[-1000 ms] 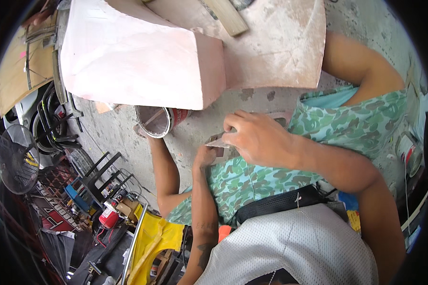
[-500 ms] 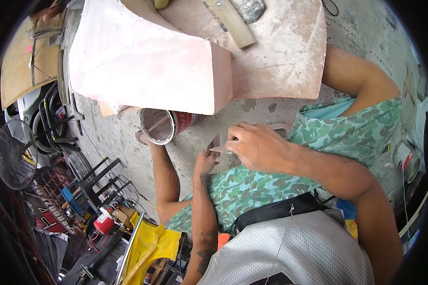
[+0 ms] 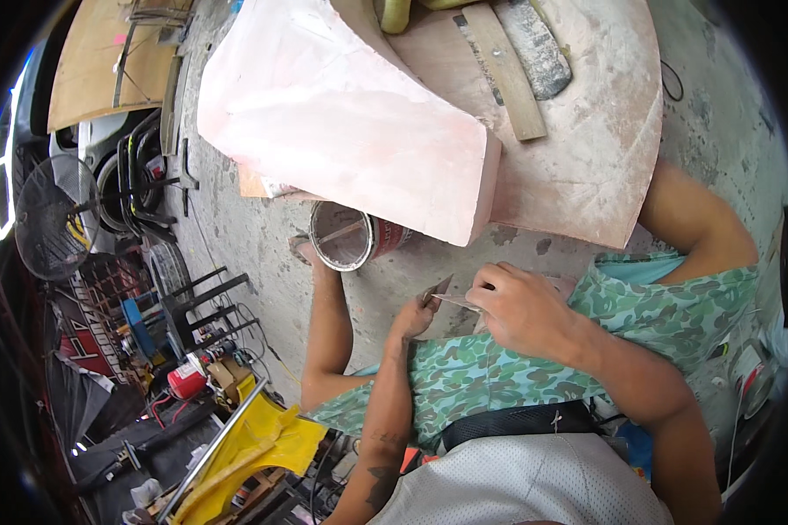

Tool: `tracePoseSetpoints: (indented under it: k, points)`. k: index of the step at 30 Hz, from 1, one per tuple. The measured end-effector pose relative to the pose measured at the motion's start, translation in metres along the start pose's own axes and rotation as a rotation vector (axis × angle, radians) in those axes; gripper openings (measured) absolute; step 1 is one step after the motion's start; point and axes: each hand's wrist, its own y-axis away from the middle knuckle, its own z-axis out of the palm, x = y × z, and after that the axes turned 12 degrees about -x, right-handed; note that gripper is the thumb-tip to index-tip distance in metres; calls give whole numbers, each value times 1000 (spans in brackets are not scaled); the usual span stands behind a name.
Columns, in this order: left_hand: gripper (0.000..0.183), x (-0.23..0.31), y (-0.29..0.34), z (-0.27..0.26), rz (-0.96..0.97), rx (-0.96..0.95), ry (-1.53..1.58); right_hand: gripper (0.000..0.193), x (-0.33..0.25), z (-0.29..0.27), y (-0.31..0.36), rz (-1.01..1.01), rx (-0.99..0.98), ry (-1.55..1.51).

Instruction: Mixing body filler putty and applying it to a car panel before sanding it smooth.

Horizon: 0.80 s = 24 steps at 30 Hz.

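My left hand (image 3: 413, 317) is closed around a thin dark scraper (image 3: 439, 288), whose blade points up and to the right. In my right hand (image 3: 525, 311) is a pale flat spreader (image 3: 458, 302), with its thin edge against or very near the scraper; I cannot tell whether they touch. Just beyond my left hand, an open can (image 3: 389, 236) with a red and white label leans on its side and has a stick inside. Over it looms a large curved form (image 3: 350, 122) coated in pinkish white. Behind my right hand lies a pale pinkish piece (image 3: 562, 284), partly hidden.
On the form's flat part rest a wooden strip (image 3: 508, 74) and a dusty grey block (image 3: 541, 52). To the left are a fan (image 3: 57, 217), black metal stands (image 3: 193, 306) and a yellow sheet (image 3: 263, 451). Another can (image 3: 749, 381) stands at the far right.
The view has shifted, so the form, can and hands appear farther right and lower. Both hands keep their holds, with the scraper and spreader still close together.
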Motion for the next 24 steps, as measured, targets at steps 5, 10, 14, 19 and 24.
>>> tracePoseSetpoints:
  k: [5, 10, 14, 19, 24]
  points:
    - [45, 21, -5, 2, -65, -66, -14, 13, 3, 2, 2, 34, 9, 45]
    - [44, 13, -4, -1, 18, 6, -134, 13, -3, 2, -3, 51, -9, 56]
    - [44, 42, 5, -2, 86, 23, -168, 14, 3, 6, -2, 68, -22, 90]
    - [45, 74, 28, -9, 29, 13, -172, 19, 2, 8, -6, 160, -117, 97]
    - [45, 83, 37, -14, 51, 55, -126, 21, 8, 15, -10, 208, -178, 126]
